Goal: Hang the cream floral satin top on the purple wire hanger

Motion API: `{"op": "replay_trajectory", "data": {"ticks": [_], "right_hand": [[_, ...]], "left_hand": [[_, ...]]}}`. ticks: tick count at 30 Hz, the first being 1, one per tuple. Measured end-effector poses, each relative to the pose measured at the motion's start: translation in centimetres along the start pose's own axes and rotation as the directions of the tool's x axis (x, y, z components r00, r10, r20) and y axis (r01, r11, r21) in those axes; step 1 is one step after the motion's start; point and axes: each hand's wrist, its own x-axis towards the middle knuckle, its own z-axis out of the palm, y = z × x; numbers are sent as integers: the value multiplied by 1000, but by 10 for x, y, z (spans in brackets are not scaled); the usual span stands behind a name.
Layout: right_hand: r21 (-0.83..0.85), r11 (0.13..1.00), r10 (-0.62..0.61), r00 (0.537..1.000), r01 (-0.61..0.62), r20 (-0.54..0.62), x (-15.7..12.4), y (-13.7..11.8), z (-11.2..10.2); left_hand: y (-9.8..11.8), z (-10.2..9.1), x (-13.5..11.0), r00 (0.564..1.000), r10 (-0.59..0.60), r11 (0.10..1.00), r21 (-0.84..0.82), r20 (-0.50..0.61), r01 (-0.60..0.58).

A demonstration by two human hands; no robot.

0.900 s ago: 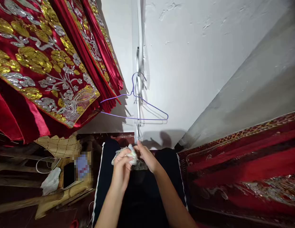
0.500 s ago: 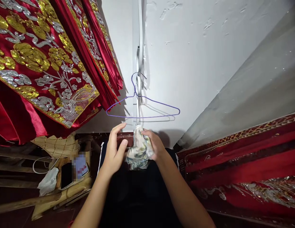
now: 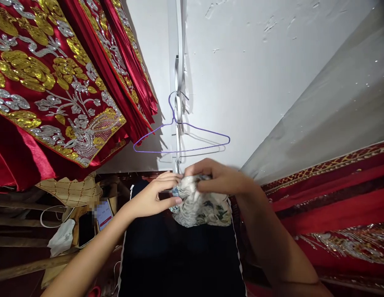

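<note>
A bunched piece of thin floral fabric (image 3: 194, 206), white with green and bluish patterning, is between my hands above my dark-clothed lap. My right hand (image 3: 215, 177) pinches its gathered top from the right, thumb and fingers closed on the folds. From the left, my left hand (image 3: 162, 192) grips the fabric's edge between thumb and fingers. The fabric's kind cannot be made out while it is crumpled. Just beyond my hands, a purple wire hanger (image 3: 182, 149) with nothing on it hangs from a white metal pole (image 3: 180, 41).
Red garments with gold and silver embroidery (image 3: 62, 82) hang at the left. More red embroidered fabric (image 3: 340, 206) is at the right. On a wooden seat (image 3: 68, 260) at lower left lie a dark phone (image 3: 86, 229), another lit phone (image 3: 104, 214) and a crumpled white tissue (image 3: 62, 237).
My left hand has come in from beside the fabric and closed on its edge. My right hand has turned over the top, and the fabric now spreads further right.
</note>
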Motion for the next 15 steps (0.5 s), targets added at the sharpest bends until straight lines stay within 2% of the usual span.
{"op": "replay_trajectory", "data": {"ticks": [1, 2, 3, 5, 6, 7, 8, 11, 13, 15], "right_hand": [[-74, 997, -19, 989, 8, -150, -3, 2, -4], [-143, 990, -50, 944, 3, -327, -5, 5, -9], [-194, 981, -86, 860, -15, -503, -6, 9, -15], [-229, 973, -154, 634, -38, -758, -4, 23, -26], [-229, 972, -169, 550, -42, -818, 0, 33, -31], [-222, 974, -167, 515, -46, -841, 5, 44, -34], [-203, 977, -142, 528, -60, -837, 11, 57, -37], [-132, 977, 18, 678, -168, -735, 32, 98, -37], [-106, 968, 91, 715, -226, -693, 43, 122, -36], [-124, 966, 85, 732, -227, -676, 48, 140, -35]], "left_hand": [[2, -3, 0, 998, -14, 1000, -5, 61, 15], [3, -6, 0, 993, -44, 999, -5, 106, 45], [2, -8, -2, 989, -86, 996, -4, 122, 87], [-4, -12, -8, 981, -182, 983, -12, 70, 183], [-7, -14, -12, 974, -227, 973, -40, 16, 228], [-11, -17, -16, 962, -270, 960, -90, -37, 266], [-13, -19, -19, 947, -311, 942, -154, -76, 297], [-14, -29, -27, 912, -402, 888, -281, -85, 365], [-12, -36, -31, 903, -426, 887, -220, -53, 406], [-12, -42, -37, 895, -445, 894, -51, 32, 446]]}}
